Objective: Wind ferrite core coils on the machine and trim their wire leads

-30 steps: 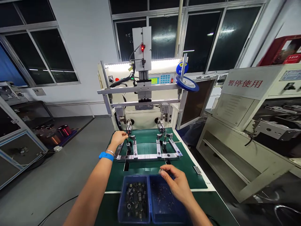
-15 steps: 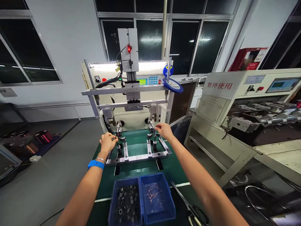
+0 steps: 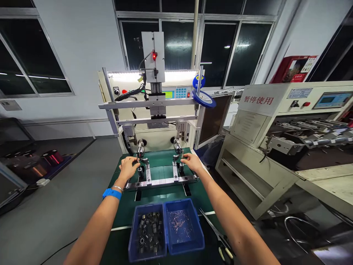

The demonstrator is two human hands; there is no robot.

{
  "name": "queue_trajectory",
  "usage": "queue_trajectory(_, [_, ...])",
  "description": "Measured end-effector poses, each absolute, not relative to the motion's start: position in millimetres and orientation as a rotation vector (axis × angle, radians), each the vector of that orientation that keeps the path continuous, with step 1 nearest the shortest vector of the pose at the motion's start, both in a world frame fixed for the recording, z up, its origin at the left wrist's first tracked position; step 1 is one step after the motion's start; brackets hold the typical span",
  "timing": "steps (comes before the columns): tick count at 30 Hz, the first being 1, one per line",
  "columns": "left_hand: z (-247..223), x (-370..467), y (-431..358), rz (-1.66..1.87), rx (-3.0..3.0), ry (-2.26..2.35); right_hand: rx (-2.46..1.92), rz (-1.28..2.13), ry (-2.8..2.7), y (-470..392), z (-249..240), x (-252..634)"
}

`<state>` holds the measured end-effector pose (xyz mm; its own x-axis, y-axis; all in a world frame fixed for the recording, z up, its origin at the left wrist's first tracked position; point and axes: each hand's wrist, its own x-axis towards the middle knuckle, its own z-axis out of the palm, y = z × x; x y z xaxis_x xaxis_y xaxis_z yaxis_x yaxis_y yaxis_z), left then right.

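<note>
My left hand [image 3: 128, 168], with a blue band at its wrist, is pinched beside the left winding spindle [image 3: 141, 150]. Opposite it, my right hand [image 3: 193, 162] pinches at the front of the right winding spindle [image 3: 178, 148]. Whatever lies between the fingertips of either hand is too small to make out. Just below the hands stands a metal fixture frame [image 3: 162, 182] with upright dark posts, one of them the left post [image 3: 141, 172]. The spindles come out of a cream-coloured machine [image 3: 157, 136] with a lit keypad panel.
Nearer me, a blue bin [image 3: 131, 235] holds several small dark metal cores, and a second blue bin [image 3: 197, 246] holds copper wire scraps. Scissors [image 3: 216, 232] lie to their right. A roll of blue tape [image 3: 204, 99] hangs on the machine frame. Another machine [image 3: 252, 114] stands at the right.
My right hand has moved slightly down and toward me from the right spindle. My left hand has shifted a little, staying by the left spindle. The view has moved slightly.
</note>
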<state>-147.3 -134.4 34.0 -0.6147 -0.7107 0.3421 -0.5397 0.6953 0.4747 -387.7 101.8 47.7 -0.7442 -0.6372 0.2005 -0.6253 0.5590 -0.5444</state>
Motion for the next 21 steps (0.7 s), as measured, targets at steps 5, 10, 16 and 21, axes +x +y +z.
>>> queue_trajectory(5, [29.3, -148.2, -134.8, -0.476, 0.981, -2.382, -1.081, -1.092, 2.703, 95.3, 31.4, -382.8])
queue_trajectory(10, [23.0, -151.7, -139.1, -0.431, 1.064, -2.325, -1.025, -1.138, 2.682, 86.1, 23.2, -393.6])
queue_trajectory(16, [16.7, -152.7, -138.6, -0.374, 1.075, -2.321, -0.953, -1.231, 2.652, 84.7, 15.3, -397.6])
queue_trajectory(21, [26.5, -141.0, -126.6, -0.349, 1.044, -2.334, -0.939, -1.331, 2.522, 102.3, 32.1, -368.1])
